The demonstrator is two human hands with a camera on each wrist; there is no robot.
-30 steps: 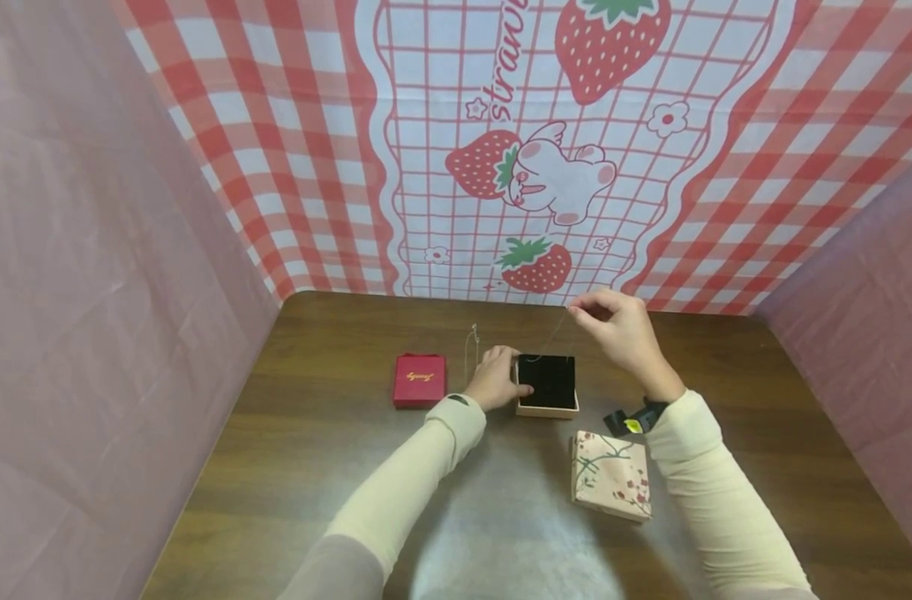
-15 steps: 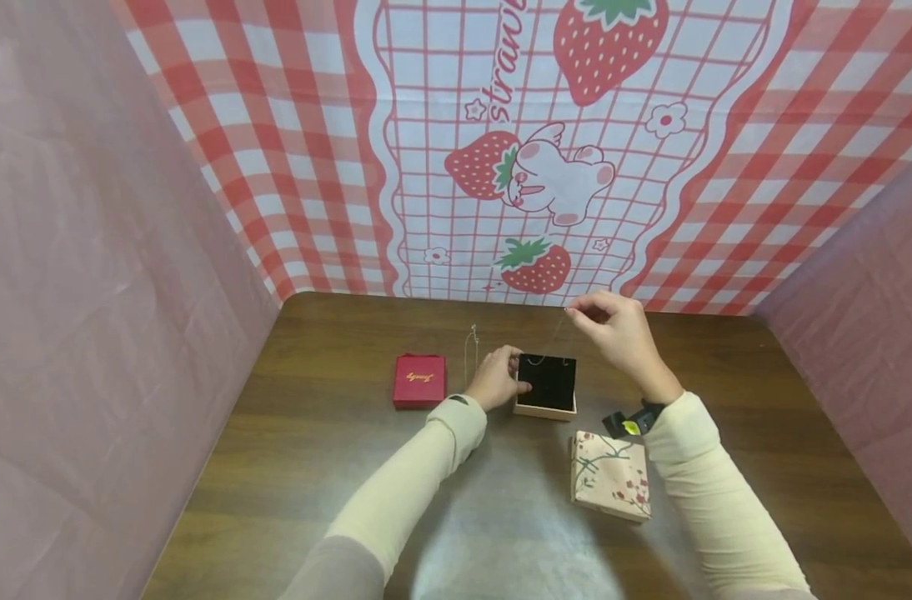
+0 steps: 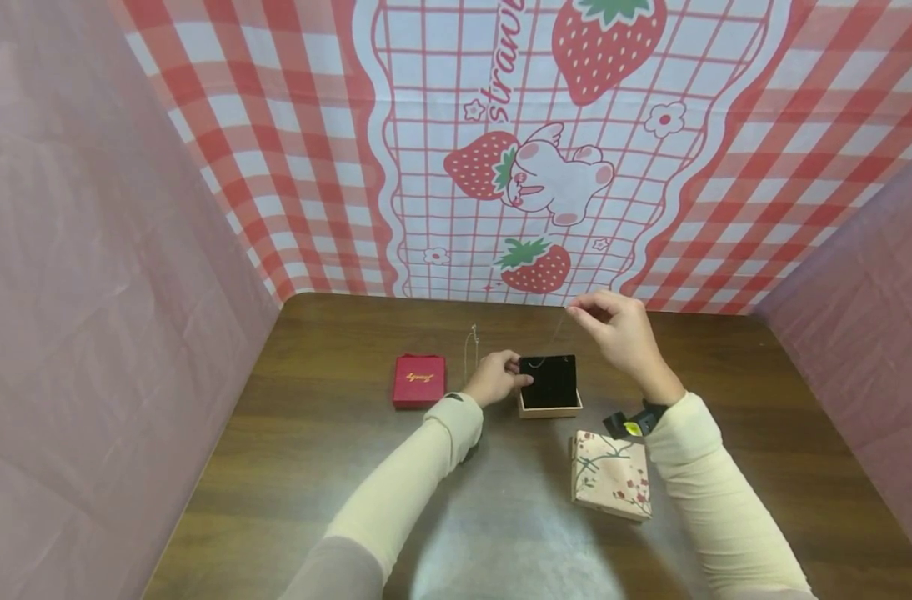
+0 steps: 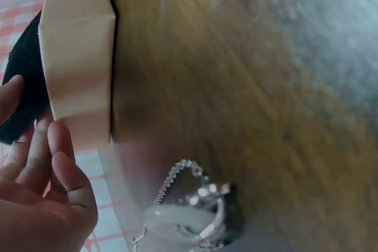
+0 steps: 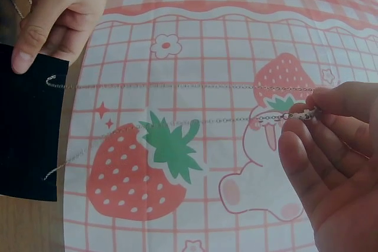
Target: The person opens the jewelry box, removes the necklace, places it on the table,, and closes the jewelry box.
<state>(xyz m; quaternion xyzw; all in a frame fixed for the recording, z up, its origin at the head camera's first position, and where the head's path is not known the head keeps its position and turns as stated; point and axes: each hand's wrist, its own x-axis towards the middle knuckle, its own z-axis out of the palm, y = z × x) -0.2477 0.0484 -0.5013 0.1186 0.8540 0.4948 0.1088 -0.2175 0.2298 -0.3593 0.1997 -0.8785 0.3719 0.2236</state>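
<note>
A black velvet pad (image 3: 549,382) stands tilted in an open cream box (image 3: 549,412). My left hand (image 3: 495,377) pinches the pad's left edge between thumb and fingers, beside the cream box wall (image 4: 80,69) in the left wrist view. Above and to the right, my right hand (image 3: 619,337) pinches a thin silver chain (image 5: 177,85) near its clasp (image 5: 300,114). Both strands run taut from those fingers to the black pad (image 5: 29,128) in the right wrist view. Another chain with a ring-like pendant (image 4: 204,219) is beside my left hand.
On the left lies a red box (image 3: 419,381) with gold lettering. A floral cream lid (image 3: 611,476) rests near my right forearm, in front of the open box. Behind the wooden table (image 3: 313,450) hangs a checked strawberry cloth (image 3: 456,275).
My left hand has shifted slightly on the pad's edge, and the open box has moved a little to the right. My right hand holds the chain up at nearly the same place.
</note>
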